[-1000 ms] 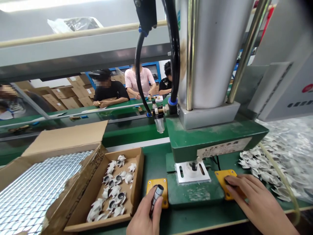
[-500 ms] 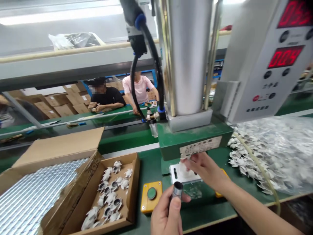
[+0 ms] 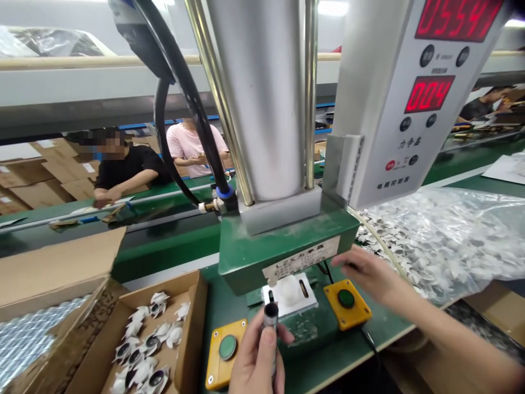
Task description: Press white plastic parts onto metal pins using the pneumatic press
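One metal tube (image 3: 271, 322) stays pinched in the left grip (image 3: 258, 355). The right grip (image 3: 371, 272) has withdrawn from the white plate (image 3: 307, 304), now left of it; whether it holds anything, I cannot tell.

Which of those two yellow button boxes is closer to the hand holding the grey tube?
The left yellow box, between the cardboard tray and the left hand. The other yellow box sits across the press base, near the right hand.
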### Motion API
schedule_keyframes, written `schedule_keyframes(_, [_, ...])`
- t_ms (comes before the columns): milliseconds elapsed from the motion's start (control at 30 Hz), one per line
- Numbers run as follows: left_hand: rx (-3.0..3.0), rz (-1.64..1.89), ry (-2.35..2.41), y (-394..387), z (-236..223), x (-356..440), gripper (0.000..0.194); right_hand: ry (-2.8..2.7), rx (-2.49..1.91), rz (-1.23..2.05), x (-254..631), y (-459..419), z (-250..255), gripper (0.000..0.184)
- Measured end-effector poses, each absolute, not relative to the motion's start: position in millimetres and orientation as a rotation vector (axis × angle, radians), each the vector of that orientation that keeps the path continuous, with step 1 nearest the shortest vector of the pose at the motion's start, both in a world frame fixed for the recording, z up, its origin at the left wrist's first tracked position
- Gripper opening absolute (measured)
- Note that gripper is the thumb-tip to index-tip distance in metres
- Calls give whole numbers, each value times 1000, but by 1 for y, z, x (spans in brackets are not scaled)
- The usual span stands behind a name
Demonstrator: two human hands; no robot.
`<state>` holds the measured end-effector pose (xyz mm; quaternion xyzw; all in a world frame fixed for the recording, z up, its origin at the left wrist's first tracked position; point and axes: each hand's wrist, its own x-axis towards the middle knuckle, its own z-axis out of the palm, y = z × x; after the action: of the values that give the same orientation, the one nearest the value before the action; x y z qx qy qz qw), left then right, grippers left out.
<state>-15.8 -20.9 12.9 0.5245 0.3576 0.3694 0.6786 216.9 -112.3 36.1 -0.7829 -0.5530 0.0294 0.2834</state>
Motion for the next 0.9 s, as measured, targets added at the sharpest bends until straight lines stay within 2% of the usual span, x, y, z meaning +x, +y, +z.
schedule_keyframes(33, [1156,782,777,-19,15,-12,42,-1543,-2343,-135,236,-118,30,20])
schedule_keyframes(133, [1061,670,715,-17,26,2,36,-1502,-2642,-370,278,-122,12,21])
schedule_keyframes(400, [1056,705,685,-18,44,28,27,-1461,-2812,-329,310,-101,-26,18])
schedule_keyframes(533, [1043,681,654,-14,40,33,28,-1482,-2768,-332,320,-98,-36,13])
schedule_keyframes(700, [1027,684,645,-6,38,38,28,-1549,-2604,-413,304,-102,-26,28])
schedule_keyframes(833, [1017,674,653,-10,40,40,26,-1611,-2114,-565,244,-107,12,32])
schedule_keyframes(900, [1007,675,657,-16,41,38,26,-1683,-1888,-514,209,-105,32,31])
